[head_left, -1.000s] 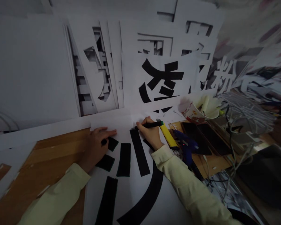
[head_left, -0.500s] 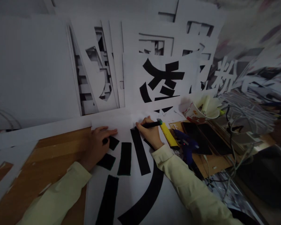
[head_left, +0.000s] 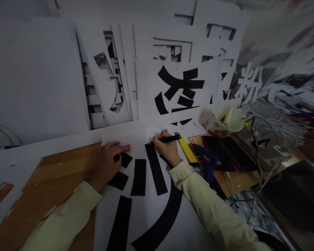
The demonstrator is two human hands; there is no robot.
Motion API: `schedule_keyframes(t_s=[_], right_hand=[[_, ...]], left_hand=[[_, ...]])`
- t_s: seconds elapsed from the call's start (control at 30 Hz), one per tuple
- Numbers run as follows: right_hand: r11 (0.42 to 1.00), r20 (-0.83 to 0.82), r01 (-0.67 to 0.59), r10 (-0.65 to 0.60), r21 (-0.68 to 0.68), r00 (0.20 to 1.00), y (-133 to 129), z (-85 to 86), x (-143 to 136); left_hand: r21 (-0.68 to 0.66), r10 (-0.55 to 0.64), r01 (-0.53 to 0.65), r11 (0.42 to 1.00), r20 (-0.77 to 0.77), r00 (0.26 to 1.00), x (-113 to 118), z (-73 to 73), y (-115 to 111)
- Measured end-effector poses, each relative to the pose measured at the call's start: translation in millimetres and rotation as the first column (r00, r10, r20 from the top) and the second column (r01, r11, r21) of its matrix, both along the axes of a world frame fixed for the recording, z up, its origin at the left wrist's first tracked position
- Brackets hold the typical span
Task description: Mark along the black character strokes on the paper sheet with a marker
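My right hand (head_left: 169,149) clamps the marker (head_left: 170,138), grip of left hand (head_left: 107,165) indeterminable; short block (head_left: 139,177) is green-edged, long bar (head_left: 157,170) apparently not.

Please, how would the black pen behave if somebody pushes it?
The black pen may roll if laid down, since it looks round and slim. It is probably light, being so thin, and likely stiff: it looks straight beyond the right hand.

The right hand (head_left: 169,148) is hiding part of a slim black pen with a green end (head_left: 172,138), and the left hand (head_left: 107,165) is partly covering a small, dark, unidentifiable object (head_left: 116,158). The bottom edge is cutting off a long, black, tapering strip (head_left: 120,223), while heaped white paper pieces (head_left: 300,96) are blurring at far right.
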State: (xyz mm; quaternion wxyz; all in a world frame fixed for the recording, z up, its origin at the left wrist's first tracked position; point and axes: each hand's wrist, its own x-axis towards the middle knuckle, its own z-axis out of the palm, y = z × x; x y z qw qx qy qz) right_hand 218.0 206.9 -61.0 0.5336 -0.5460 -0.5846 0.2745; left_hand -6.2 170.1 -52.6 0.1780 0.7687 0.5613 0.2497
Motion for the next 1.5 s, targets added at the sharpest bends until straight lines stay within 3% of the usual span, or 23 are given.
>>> schedule_keyframes(t_s=[0.7, 1.5], right_hand=[[0.997, -0.015, 0.066, -0.067, -0.038, 0.998, -2.1, 6.5, 2.2], [0.995, -0.107, 0.095, -0.098, -0.034, 0.989, -0.9, 2.9, 7.4]], left_hand=[[0.02, -0.002, 0.0, 1.0, 0.061, 0.998, -0.1, -3.7, 1.2], [0.046, -0.027, 0.026, 0.999, 0.023, 0.999, -3.7, -8.7, 4.0]])
